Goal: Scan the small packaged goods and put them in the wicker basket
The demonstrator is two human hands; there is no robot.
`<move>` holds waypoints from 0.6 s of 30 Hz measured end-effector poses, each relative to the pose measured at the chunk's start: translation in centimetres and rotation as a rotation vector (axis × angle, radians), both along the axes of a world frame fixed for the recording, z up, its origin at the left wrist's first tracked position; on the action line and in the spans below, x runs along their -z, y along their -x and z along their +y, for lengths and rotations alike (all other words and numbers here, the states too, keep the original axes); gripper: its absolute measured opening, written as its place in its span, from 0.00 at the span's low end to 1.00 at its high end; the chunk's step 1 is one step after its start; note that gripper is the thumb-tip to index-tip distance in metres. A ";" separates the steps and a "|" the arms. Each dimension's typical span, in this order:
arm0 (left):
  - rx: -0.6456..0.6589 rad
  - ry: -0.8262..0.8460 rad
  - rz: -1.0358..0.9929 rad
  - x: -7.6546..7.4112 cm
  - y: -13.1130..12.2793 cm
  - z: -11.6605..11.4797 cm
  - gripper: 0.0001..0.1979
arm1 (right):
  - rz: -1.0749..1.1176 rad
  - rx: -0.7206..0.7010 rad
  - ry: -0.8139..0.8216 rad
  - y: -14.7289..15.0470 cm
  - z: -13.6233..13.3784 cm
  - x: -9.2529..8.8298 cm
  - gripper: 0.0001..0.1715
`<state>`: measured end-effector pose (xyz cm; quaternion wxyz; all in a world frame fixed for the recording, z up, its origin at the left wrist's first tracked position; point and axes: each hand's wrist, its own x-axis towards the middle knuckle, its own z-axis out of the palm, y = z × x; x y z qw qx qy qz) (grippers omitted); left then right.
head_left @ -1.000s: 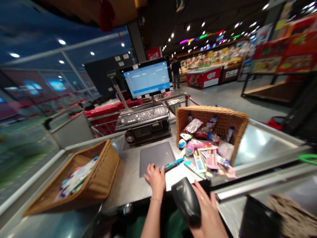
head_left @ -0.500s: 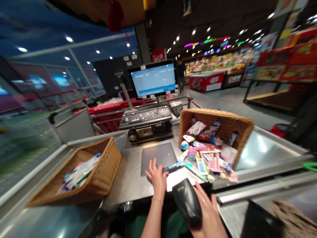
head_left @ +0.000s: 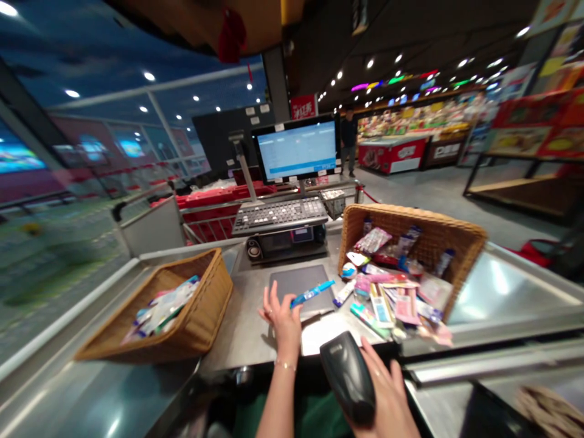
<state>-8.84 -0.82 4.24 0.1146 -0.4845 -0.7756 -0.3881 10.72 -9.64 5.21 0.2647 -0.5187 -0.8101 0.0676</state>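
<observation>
Between the thumb and index finger of my left hand [head_left: 285, 325] is a slim blue packet [head_left: 314, 293], pinched at its near end and raised over the grey pad [head_left: 279, 283]. The other fingers of that hand are spread. My right hand [head_left: 387, 389] grips a black barcode scanner [head_left: 347, 377], whose head points forward over the white paper [head_left: 319, 336]. Right of the packet, a wicker basket [head_left: 460, 234] lies tipped towards me, with small packaged goods [head_left: 383, 304] spilling onto the metal counter [head_left: 237, 328].
At left stands another wicker basket [head_left: 214, 304] with several packets inside. A keyboard [head_left: 280, 214] and a lit monitor [head_left: 296, 149] stand behind the pad. Beyond the counter, a person [head_left: 349, 140] stands near a red freezer [head_left: 392, 155].
My left hand has lifted the blue packet off the pile's edge near the white paper, up and slightly left. My right hand keeps the scanner in nearly the same place. The view has shifted slightly.
</observation>
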 end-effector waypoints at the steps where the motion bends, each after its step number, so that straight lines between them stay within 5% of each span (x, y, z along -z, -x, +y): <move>1: -0.002 -0.006 -0.003 -0.2 0.1 0.0 0.06 | 0.003 -0.002 -0.011 0.1 0.0 0.1 0.31; 11: -0.020 -0.064 0.000 -1.5 1.0 -0.1 0.07 | -0.136 -0.071 -0.099 -0.1 0.4 1.8 0.31; 18: -0.054 -0.119 0.012 -1.8 2.4 0.2 0.06 | -0.147 -0.109 -0.178 0.2 0.5 0.6 0.29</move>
